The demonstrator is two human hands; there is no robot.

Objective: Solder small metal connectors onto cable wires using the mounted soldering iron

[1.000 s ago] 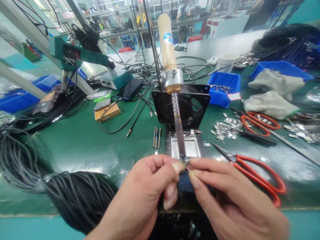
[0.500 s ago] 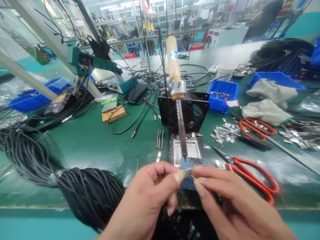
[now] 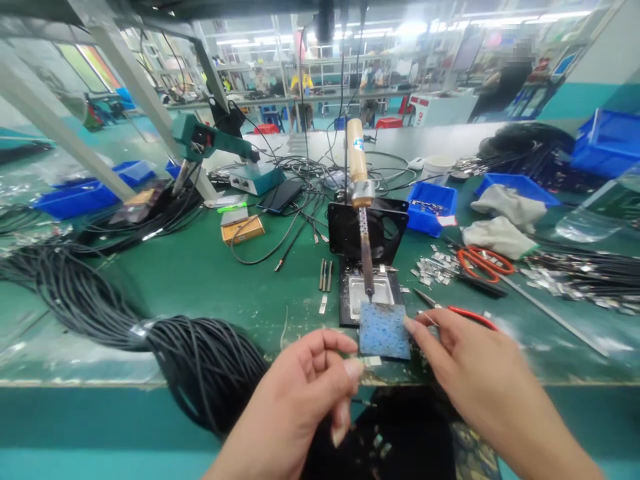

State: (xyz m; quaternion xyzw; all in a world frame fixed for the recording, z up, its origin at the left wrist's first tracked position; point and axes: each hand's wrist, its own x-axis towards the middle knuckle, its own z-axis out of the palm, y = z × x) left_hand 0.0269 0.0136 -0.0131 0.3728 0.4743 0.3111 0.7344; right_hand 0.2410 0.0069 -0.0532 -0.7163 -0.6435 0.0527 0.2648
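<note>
My left hand (image 3: pixel 305 393) is near the table's front edge, left of a blue speckled sponge (image 3: pixel 384 333). Its fingers are curled with the thumb pressed in; what they hold is too small to make out. My right hand (image 3: pixel 470 373) is at the sponge's right edge, thumb and forefinger close together, with a faint thin strand by the fingertips. A soldering iron (image 3: pixel 361 173) with a pale handle stands tip down in a holder, its tip just above the sponge. Behind the sponge is a metal tray (image 3: pixel 354 307). A small pale piece (image 3: pixel 373 361) lies in front of the sponge.
A black cable bundle (image 3: pixel 200 360) hangs over the left front edge. Behind the iron stands a black fan (image 3: pixel 337 227). On the right lie red-handled scissors (image 3: pixel 473 317), loose metal parts (image 3: pixel 435 267), a blue bin (image 3: pixel 425 223) and gloves (image 3: pixel 495 237). Several people are in the background.
My hands have moved apart; my right hand has shifted right, uncovering the sponge. The small metal piece between both hands' fingertips no longer shows there. The camera view has tilted up.
</note>
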